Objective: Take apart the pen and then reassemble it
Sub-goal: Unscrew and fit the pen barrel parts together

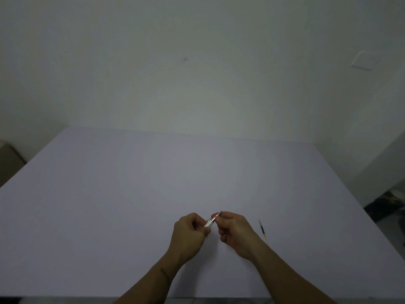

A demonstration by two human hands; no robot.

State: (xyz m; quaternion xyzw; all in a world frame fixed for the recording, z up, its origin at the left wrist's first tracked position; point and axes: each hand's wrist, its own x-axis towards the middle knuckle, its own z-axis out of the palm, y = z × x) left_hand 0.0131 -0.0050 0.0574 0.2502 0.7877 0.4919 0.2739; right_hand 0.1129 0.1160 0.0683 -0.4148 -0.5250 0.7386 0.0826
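A white pen barrel (209, 223) is held just above the table, tilted up to the right. My left hand (189, 234) grips its lower end. My right hand (235, 232) pinches the upper tip part (218, 215), which sits at the barrel's end; whether the two are joined I cannot tell. The pen's thin refill (263, 231), dark near its tip and yellowish lower down, lies loose on the table just right of my right hand.
The pale lilac table (131, 205) reaches from the near edge to the grey wall. Its right edge drops to a floor with dark objects (385, 207). A brownish box (8, 161) stands off the left side.
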